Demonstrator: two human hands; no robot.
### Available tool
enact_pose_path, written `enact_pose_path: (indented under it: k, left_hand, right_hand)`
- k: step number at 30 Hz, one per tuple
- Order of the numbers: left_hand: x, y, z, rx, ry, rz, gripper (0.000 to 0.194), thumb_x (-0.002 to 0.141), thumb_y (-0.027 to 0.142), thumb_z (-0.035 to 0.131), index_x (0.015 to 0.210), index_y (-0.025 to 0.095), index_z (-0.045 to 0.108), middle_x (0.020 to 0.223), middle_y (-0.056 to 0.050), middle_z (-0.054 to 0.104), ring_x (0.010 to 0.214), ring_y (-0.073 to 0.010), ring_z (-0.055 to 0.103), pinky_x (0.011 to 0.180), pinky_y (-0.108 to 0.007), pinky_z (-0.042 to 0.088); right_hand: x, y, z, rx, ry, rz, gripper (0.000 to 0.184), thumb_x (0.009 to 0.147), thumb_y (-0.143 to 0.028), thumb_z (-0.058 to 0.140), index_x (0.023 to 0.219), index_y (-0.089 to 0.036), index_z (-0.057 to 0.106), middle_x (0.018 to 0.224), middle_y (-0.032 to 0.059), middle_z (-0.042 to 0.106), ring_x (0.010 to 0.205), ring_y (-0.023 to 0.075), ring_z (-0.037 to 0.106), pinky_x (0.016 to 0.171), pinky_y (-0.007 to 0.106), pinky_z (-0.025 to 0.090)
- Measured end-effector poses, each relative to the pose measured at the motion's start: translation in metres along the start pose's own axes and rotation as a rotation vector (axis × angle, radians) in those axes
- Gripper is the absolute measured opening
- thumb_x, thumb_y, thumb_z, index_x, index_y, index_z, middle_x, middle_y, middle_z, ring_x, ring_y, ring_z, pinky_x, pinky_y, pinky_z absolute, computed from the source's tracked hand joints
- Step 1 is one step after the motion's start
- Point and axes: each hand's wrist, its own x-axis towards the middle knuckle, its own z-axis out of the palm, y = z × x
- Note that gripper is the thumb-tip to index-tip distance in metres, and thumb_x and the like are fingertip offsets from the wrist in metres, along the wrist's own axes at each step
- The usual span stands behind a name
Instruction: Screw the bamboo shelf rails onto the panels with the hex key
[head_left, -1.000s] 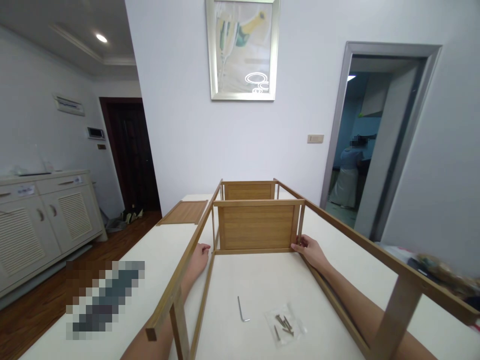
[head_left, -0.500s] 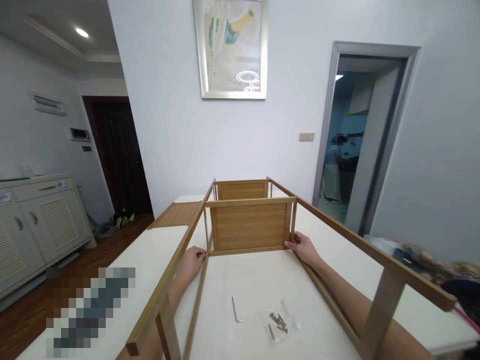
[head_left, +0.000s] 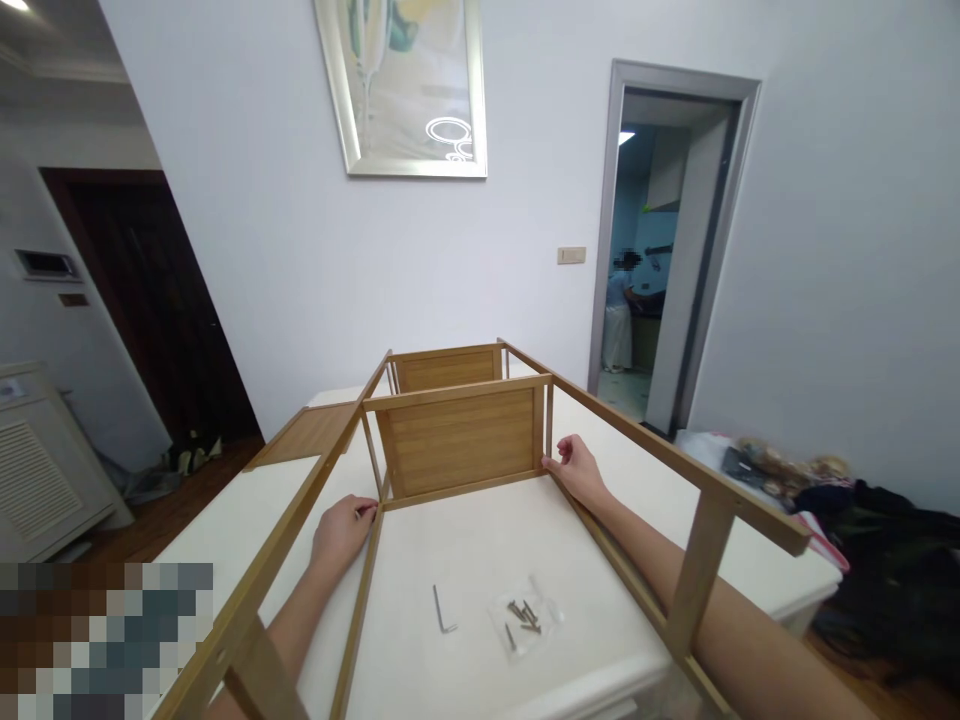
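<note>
Where the head view looks down over the white table [head_left: 409, 560], a wooden frame [head_left: 457, 393] lies on it, its long rails running away from the person towards the wall. Take its upright middle panel [head_left: 461, 440] as the centre of a clock face, twelve being the top of the view.

At eight o'clock, the left hand [head_left: 341, 535] has its fingers curled, their tips at the frame's lower left corner; something small shows there, and whether it is pinched I cannot tell. Between three and four o'clock, the right hand [head_left: 577, 475] is loosely curled, a fingertip against the panel's lower right corner; touch or grip, I cannot tell. Each forearm passes outside the lower rail on its own side, behind a near leg of the frame.

Between the lower rails, white tabletop spreads around a hex key [head_left: 441, 612] at six o'clock and a clear bag of screws [head_left: 525, 618] at five, the two lying near each other but apart. The table's near edge cuts across at five, close below the bag, and the lower right rail seems to reach past it. The table's right corner comes between three and four, with a dark heap of cloth [head_left: 885, 570] just beyond. On the left, a loose panel [head_left: 304, 432] lies flat at nine, partly behind the upper left rail and against the table's left edge; a strip of tabletop runs from it towards eight.
</note>
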Motion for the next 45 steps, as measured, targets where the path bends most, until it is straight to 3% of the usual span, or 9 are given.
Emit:
enact_pose_path:
  k: [5,10,19,22,25,29,32,40,45]
  left_hand:
    - [0.0,-0.001,0.001,0.037,0.015,-0.017,0.034,0.087,0.036,0.044,0.089,0.02,0.075,0.098,-0.009,0.073,0.094,-0.025,0.065,0.079,-0.03,0.045]
    - [0.001,0.0,0.002,0.026,0.004,-0.015,0.029,0.086,0.035,0.048,0.083,0.021,0.073,0.095,-0.006,0.073,0.09,-0.0225,0.066,0.077,-0.028,0.046]
    - [0.002,-0.002,0.003,0.004,0.029,-0.038,0.027,0.084,0.028,0.049,0.096,0.021,0.072,0.101,-0.005,0.074,0.092,-0.0202,0.067,0.081,-0.027,0.047]
    - [0.003,-0.001,0.002,0.018,0.033,-0.03,0.033,0.087,0.03,0.044,0.1,0.019,0.072,0.107,-0.008,0.071,0.099,-0.0229,0.064,0.087,-0.03,0.045]
    - [0.003,0.001,0.003,0.029,0.003,-0.004,0.033,0.087,0.032,0.044,0.089,0.02,0.075,0.102,-0.01,0.071,0.1,-0.0253,0.063,0.088,-0.031,0.044]
    - [0.004,0.002,0.005,0.018,-0.009,-0.006,0.031,0.087,0.03,0.045,0.086,0.021,0.074,0.1,-0.009,0.072,0.096,-0.024,0.064,0.085,-0.03,0.045]
    - [0.004,0.001,0.006,0.0,-0.001,-0.025,0.027,0.086,0.029,0.048,0.086,0.021,0.074,0.098,-0.007,0.073,0.093,-0.0224,0.066,0.082,-0.029,0.046]
    - [0.006,-0.001,0.007,-0.03,0.035,-0.044,0.028,0.086,0.029,0.048,0.094,0.02,0.074,0.1,-0.006,0.074,0.092,-0.0205,0.066,0.08,-0.028,0.046]
    - [0.006,0.0,0.007,-0.005,0.041,-0.048,0.031,0.086,0.032,0.047,0.081,0.018,0.074,0.092,-0.01,0.072,0.094,-0.0247,0.063,0.08,-0.031,0.044]
  right_hand:
    - [-0.005,-0.006,-0.005,-0.04,-0.118,-0.043,0.02,0.065,-0.034,0.069,0.066,-0.022,0.053,0.061,-0.0037,0.055,0.06,0.0142,0.048,0.058,0.027,0.036]
    - [-0.008,-0.013,-0.001,-0.036,-0.282,-0.098,0.016,0.06,-0.029,0.074,0.059,-0.021,0.06,0.057,-0.0041,0.058,0.056,0.0132,0.05,0.055,0.025,0.036]
    - [-0.002,0.001,0.001,-0.056,-0.075,0.001,0.022,0.066,-0.03,0.067,0.084,-0.022,0.059,0.077,0.0003,0.062,0.067,0.0168,0.054,0.063,0.029,0.04]
    - [0.0,0.004,0.001,-0.021,-0.113,0.015,0.024,0.067,-0.03,0.066,0.089,-0.021,0.062,0.084,0.0021,0.065,0.065,0.016,0.055,0.065,0.03,0.042]
    - [0.003,0.004,0.0,0.034,-0.173,0.0,0.021,0.071,-0.03,0.063,0.089,-0.021,0.064,0.09,0.0028,0.069,0.064,0.0153,0.056,0.067,0.031,0.044]
    - [0.008,0.003,-0.004,0.133,-0.239,-0.044,0.03,0.072,-0.03,0.063,0.1,-0.021,0.065,0.103,0.0049,0.07,0.082,0.0188,0.063,0.073,0.031,0.047]
    - [0.012,0.004,-0.005,0.202,-0.294,-0.065,0.029,0.07,-0.032,0.066,0.096,-0.019,0.066,0.1,0.0061,0.072,0.092,0.0219,0.065,0.076,0.031,0.049]
    - [0.018,0.016,-0.001,0.286,-0.342,-0.068,0.03,0.066,-0.034,0.07,0.091,-0.019,0.065,0.094,0.0058,0.072,0.092,0.023,0.066,0.079,0.033,0.05]
    - [0.019,0.021,0.002,0.275,-0.319,-0.078,0.029,0.066,-0.034,0.07,0.09,-0.02,0.064,0.091,0.0049,0.071,0.092,0.0232,0.065,0.081,0.035,0.05]
